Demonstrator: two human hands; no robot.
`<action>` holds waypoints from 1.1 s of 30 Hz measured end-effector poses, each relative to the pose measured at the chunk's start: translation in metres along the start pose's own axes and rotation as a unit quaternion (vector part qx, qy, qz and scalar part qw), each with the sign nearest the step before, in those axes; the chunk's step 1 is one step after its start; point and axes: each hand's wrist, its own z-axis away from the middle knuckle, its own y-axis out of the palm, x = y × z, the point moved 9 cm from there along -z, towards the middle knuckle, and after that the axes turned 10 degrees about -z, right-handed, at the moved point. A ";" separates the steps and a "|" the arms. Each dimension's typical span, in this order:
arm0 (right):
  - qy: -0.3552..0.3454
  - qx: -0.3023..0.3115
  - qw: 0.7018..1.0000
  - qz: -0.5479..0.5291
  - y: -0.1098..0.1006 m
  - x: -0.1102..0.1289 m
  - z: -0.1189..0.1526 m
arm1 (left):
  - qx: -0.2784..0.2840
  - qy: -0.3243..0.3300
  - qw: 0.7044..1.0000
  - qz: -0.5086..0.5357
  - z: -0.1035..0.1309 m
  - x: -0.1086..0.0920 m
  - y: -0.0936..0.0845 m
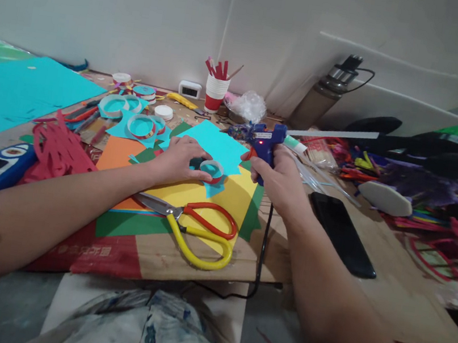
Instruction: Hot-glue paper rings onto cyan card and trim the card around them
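My right hand (280,173) is closed around a blue hot glue gun (268,146) with a lit red light. A long white glue stick (333,134) sticks out of its back, and its nozzle points left over the paper. My left hand (179,161) rests on the coloured sheets, thumb and forefinger at a small white-and-red ring (212,173) on a scrap of blue paper. Its other fingers lie bent on the paper, and the grip is partly hidden. Large scissors (186,225) with one red and one yellow handle lie open just below, on yellow paper (225,199).
Similar rings on blue paper (143,126) lie behind my left hand. A paper cup (216,92) of red sticks and a yellow cutter (184,102) stand near the wall. A black phone (342,234) lies right. The gun's black cord (263,251) hangs over the table edge.
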 end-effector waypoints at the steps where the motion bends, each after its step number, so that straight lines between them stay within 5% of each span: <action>1: -0.005 0.006 1.000 0.019 -0.002 0.002 0.001 | -0.001 0.001 1.000 0.000 0.000 -0.001 0.000; 11: -0.080 0.071 0.985 0.134 -0.009 0.013 0.010 | -0.004 -0.010 1.000 0.012 0.000 0.001 0.000; 33: -0.077 0.141 0.972 0.173 0.000 0.010 0.015 | -0.001 0.003 1.000 0.006 0.001 0.000 0.001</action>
